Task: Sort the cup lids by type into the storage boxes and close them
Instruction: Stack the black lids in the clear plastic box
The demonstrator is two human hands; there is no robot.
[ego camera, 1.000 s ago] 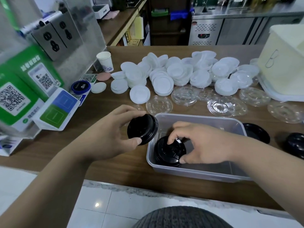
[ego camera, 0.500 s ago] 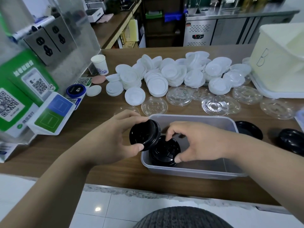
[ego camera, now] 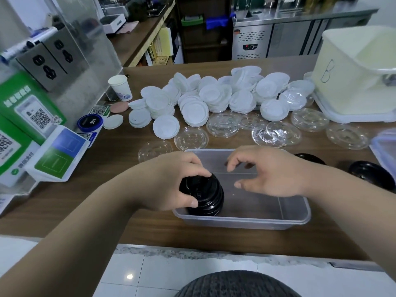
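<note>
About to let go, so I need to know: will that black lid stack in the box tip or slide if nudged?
Probably top-heavy: the black lid stack stands taller than the box wall, so a nudge may topple it. Likely light, thin nested plastic; the left hand grips it alone. The smooth box floor may let it slide.

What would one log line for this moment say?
left hand: grips black lids in box | right hand: empty, over box | white lids, clear lids: loose on counter
</note>
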